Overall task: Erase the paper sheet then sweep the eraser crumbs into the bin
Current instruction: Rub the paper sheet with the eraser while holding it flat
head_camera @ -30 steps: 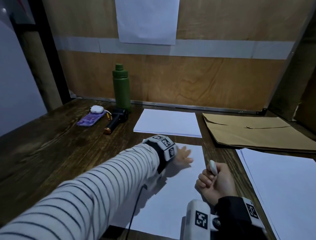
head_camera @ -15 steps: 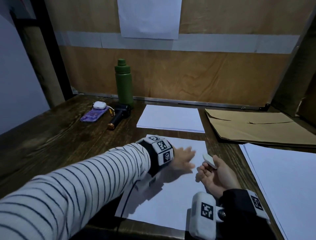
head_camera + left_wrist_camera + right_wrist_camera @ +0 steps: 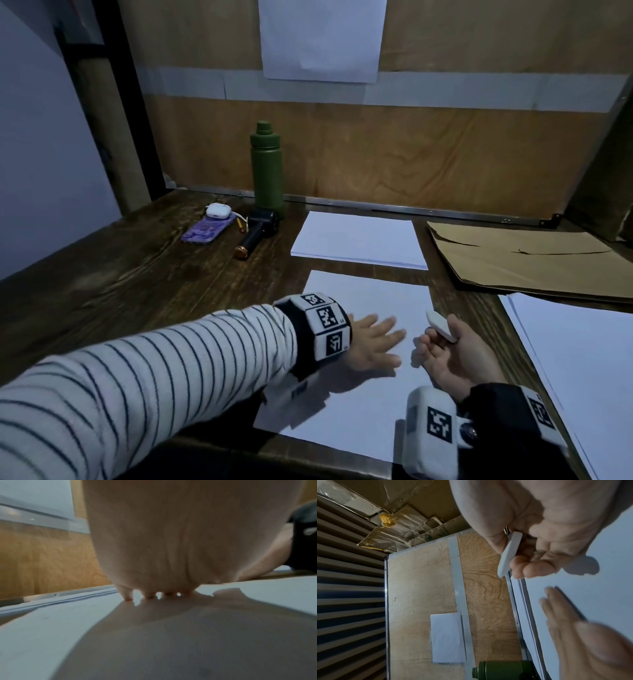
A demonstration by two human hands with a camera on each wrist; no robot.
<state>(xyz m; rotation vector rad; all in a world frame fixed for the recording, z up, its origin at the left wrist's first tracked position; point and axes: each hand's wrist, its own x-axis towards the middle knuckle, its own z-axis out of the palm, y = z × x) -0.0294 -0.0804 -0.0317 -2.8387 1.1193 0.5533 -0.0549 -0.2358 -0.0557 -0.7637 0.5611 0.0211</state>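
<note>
A white paper sheet (image 3: 359, 404) lies at the near edge of the dark wooden table (image 3: 137, 291). My left hand (image 3: 375, 339) lies flat on the sheet, fingers straight and spread; in the left wrist view the fingertips (image 3: 127, 597) touch the paper (image 3: 51, 628). My right hand (image 3: 452, 356), palm up just right of the left, pinches a white eraser (image 3: 442, 325) between thumb and fingers above the sheet's right part. The right wrist view shows the eraser (image 3: 510, 555) in that pinch. I see no crumbs and no bin.
A second paper stack (image 3: 359, 240) lies behind the sheet, more white sheets (image 3: 589, 370) to the right, brown cardboard (image 3: 534, 260) at back right. A green bottle (image 3: 267, 171), a black device (image 3: 257, 233), a purple case (image 3: 203, 231) with a white earbud case (image 3: 217, 209) sit at back left.
My left hand has slid right across the sheet toward the right hand. The right hand has rolled palm up, and the eraser now lies flatter, pointing left and away.
</note>
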